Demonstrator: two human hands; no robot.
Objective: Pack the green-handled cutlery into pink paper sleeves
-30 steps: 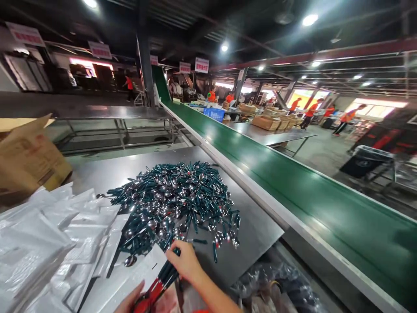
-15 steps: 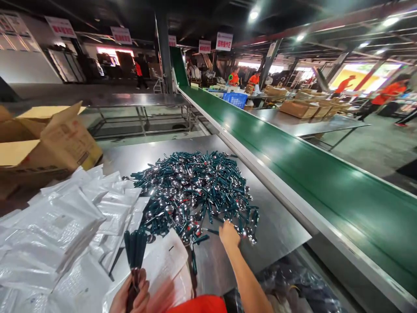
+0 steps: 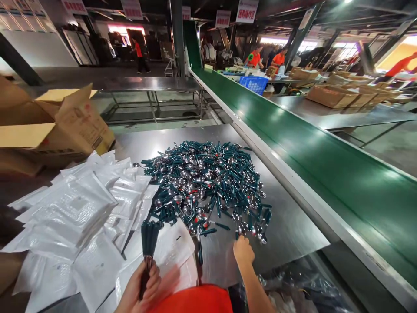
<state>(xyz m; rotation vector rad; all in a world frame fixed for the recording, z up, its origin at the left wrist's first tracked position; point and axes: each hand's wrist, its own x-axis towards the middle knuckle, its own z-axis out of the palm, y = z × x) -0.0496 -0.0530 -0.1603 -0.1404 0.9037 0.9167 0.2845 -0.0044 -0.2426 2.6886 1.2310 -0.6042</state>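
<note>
- My left hand (image 3: 143,287) is clenched around a small bundle of green-handled spoons (image 3: 149,243), gripping the metal bowl ends so the dark handles stand up and fan slightly above my fist; holding them this way keeps them together as one bunch.
- My right hand (image 3: 243,251) reaches out ahead of me, its fingers at the near edge of the big heap of spoons (image 3: 205,182). From behind I cannot tell whether the fingers have closed on a spoon or merely touch the pile.
- The heap spreads on the steel table (image 3: 286,230) just beyond my right hand, a tangle of teal handles and shiny bowls, loose enough that single pieces lie free at its near edge where I can reach them.
- Left of my left hand, and partly under the bundle, lie white plastic pouches (image 3: 74,217), overlapping in a loose fan close by.
- Beyond the pouches, further to the left, an open cardboard box (image 3: 65,126) sits with its flaps up.
- To the right of my right hand, past the table's edge, a green conveyor belt (image 3: 312,169) runs away from me toward people in orange shirts.
</note>
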